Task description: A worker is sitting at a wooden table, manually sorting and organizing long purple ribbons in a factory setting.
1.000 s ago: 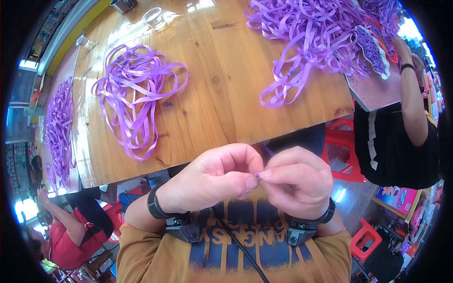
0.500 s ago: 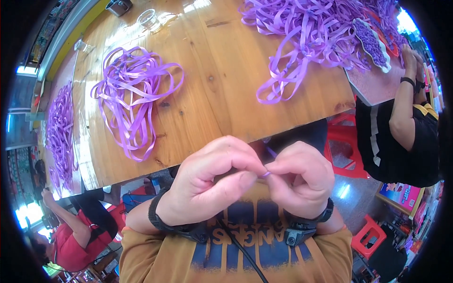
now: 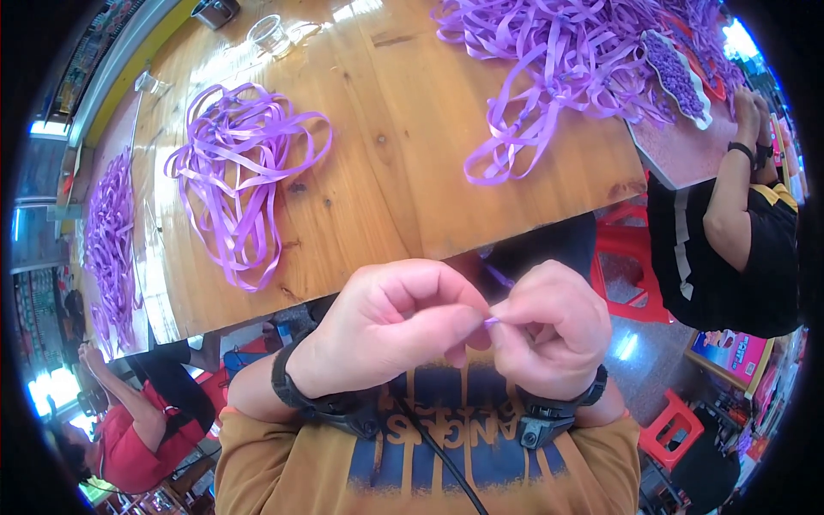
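In front of my chest, just off the near edge of the wooden table point(image 3: 378, 197), my two hands meet fingertip to fingertip. My right hand point(image 3: 556, 330) is closed in a pinch on a narrow purple ribbon point(image 3: 491, 323), of which only a tiny piece shows between the fingers. Thumb and forefinger of my left hand point(image 3: 399, 330) are pressed together at that same spot, closed on the ribbon. More of the purple ribbon hangs behind my right fingers, over the dark gap below the table edge. The fingers hide most of it.
A loose heap of purple ribbon loops point(image 3: 221, 129) lies left on the table; a larger pile point(image 3: 566, 64) covers the far right. Beside it is a white dish of purple beads point(image 3: 672, 77). A clear cup point(image 3: 269, 36) stands at the back. Co-workers sit at both sides.
My left hand has shifted slightly down, and its thumb and forefinger have drawn closer together. My right hand stays near the same place, still pinching the ribbon.
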Tool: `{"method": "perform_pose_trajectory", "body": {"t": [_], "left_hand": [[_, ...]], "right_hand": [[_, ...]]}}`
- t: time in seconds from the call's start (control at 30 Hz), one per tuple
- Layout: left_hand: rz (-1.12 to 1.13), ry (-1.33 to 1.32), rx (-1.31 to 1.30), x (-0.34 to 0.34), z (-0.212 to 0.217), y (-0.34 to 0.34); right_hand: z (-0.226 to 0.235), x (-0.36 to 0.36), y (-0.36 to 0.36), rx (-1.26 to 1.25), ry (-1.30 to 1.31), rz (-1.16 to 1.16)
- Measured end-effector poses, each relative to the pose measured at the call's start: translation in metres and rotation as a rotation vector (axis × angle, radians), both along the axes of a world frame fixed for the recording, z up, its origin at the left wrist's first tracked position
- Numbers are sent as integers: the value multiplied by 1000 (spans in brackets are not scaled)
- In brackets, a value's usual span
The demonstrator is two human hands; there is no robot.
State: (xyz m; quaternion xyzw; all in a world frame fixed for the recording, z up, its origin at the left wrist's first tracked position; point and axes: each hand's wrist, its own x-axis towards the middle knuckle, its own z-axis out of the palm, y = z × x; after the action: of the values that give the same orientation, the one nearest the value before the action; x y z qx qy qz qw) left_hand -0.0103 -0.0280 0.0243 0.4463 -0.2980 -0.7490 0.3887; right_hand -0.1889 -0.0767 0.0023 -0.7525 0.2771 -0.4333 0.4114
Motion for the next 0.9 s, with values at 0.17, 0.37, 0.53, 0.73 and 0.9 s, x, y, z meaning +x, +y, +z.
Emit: {"method": "perform_pose_trajectory", "body": {"t": [0.17,0.37,0.53,0.73,0.9], "left_hand": [[-38,82,46,3,-3,-5],[-53,1,24,4,-3,-1],[-57,-166,-178,3,-3,1],[-48,-293,-321,0,-4,3],[14,-229,-392,0,-6,4]], "right_hand": [[1,-1,-1,-14,-12,31],[1,-1,0,-10,18,69],[2,-2,1,-2,23,102],[0,-1,2,-2,0,99],[-3,1,3,132,-78,101]]}}
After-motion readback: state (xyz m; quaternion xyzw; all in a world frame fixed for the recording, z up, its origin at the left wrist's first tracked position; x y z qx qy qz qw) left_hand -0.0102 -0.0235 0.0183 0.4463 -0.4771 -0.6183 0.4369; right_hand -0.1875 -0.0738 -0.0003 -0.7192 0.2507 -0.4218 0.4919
